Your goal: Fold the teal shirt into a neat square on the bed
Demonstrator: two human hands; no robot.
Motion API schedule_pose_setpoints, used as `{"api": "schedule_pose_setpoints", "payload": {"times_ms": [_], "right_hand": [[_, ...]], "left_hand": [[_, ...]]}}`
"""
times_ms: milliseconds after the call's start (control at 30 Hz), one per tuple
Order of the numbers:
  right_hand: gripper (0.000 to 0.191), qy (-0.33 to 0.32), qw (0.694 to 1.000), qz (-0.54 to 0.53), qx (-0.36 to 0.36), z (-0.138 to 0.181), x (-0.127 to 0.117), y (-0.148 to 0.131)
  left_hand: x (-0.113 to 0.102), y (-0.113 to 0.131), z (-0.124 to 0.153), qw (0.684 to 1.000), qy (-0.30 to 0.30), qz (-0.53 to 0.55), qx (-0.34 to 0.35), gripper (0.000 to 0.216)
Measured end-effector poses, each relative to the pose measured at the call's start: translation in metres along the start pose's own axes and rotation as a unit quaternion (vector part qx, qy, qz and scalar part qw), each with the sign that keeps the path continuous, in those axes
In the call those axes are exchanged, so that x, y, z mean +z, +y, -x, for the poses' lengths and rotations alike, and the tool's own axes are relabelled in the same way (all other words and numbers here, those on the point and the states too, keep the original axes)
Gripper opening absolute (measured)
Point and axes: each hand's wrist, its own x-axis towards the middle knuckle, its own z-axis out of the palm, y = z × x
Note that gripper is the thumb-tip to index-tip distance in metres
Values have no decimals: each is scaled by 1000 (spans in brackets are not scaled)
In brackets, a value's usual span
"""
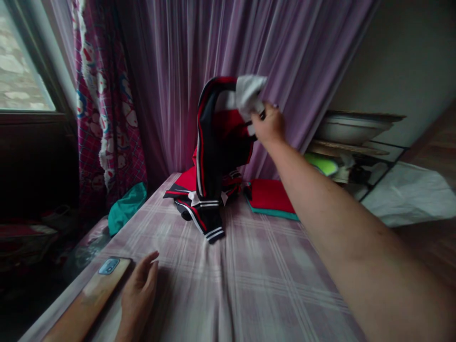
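Observation:
My right hand (pixel 269 123) is stretched out over the far part of the bed-like surface, its fingers closed on the whitish part of a tracksuit jacket (pixel 206 142). The jacket is dark navy, red and white, with striped sleeves and cuffs. Its upper part is lifted, while the lower part and a cuff rest on the checked cloth. My left hand (pixel 139 292) is low at the left, empty, with fingers apart. Right beside it lies a phone (pixel 92 294), camera side up, in a light brownish case.
A folded red and teal stack (pixel 272 197) lies right of the jacket on the checked cloth (pixel 260 270). Teal fabric (pixel 127 209) hangs at the left edge. Purple curtains (pixel 171 85) close off the back. A rack at the right holds a white basin (pixel 356 130).

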Motion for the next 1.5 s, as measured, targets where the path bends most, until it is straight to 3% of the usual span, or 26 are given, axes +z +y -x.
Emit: {"api": "schedule_pose_setpoints", "payload": {"times_ms": [67, 133, 233, 300, 400, 500, 667, 833, 900, 967, 1033, 1067, 1100, 1133, 1200, 1233, 1267, 1367, 1467, 1500], "right_hand": [[38, -213, 976, 2, -52, 45, 39, -1], [29, -325, 943, -4, -76, 97, 79, 3], [36, -408, 910, 12, -69, 158, 120, 22], [29, -404, 913, 49, -31, 178, 130, 48], [39, -360, 921, 140, 50, 186, 123, 102], [50, -349, 908, 210, 100, 189, 108, 157], [33, -350, 903, 228, 100, 192, 97, 204], [34, -365, 907, 191, 89, 180, 72, 202], [28, -415, 899, 133, 54, 191, 51, 194], [22, -537, 844, 2, 7, 212, 32, 183], [25, -674, 723, -150, 1, 235, 19, 173], [29, -700, 685, -200, 17, 243, 17, 170], [33, -688, 690, -220, 41, 248, 18, 167], [35, -641, 735, -215, 60, 250, 21, 167], [40, -493, 856, -144, 62, 247, 31, 168], [44, -445, 889, -99, 49, 244, 36, 169], [48, -439, 895, -67, 30, 241, 40, 169], [44, -532, 845, -48, -23, 238, 39, 164], [36, -593, 804, -30, -36, 237, 14, 152], [41, -636, 771, -27, -32, 234, 3, 148]], "left_hand": [[-1, 6, 1, 1000, -2, 0, -10, 54], [-2, 11, 2, 1000, -1, -3, -14, 55], [-3, 15, 3, 1000, 3, -8, -20, 55], [-4, 15, 2, 1000, -1, -9, -27, 56], [-4, 13, 2, 999, -14, -8, -33, 56], [-4, 11, 2, 999, -14, -14, -37, 56], [-5, 13, 3, 998, -7, -32, -48, 59], [-6, 16, 2, 997, -23, -10, -67, 61], [-6, 15, 2, 998, -24, -13, -61, 60], [-6, 13, 1, 998, -23, -27, -49, 58], [-5, 10, 1, 998, -18, -41, -36, 56], [-5, 9, 1, 998, -16, -44, -31, 56], [-5, 8, 1, 998, -14, -45, -29, 55], [-5, 7, 1, 999, -14, -44, -27, 55], [-5, 6, 0, 999, -17, -39, -27, 55], [-5, 6, -1, 999, -18, -36, -27, 56], [-5, 7, -1, 999, -18, -32, -27, 57], [-4, 9, -1, 999, -19, -22, -30, 58], [-3, 10, -1, 999, -15, -16, -30, 57], [-3, 9, -1, 999, -13, -17, -26, 56]]}}
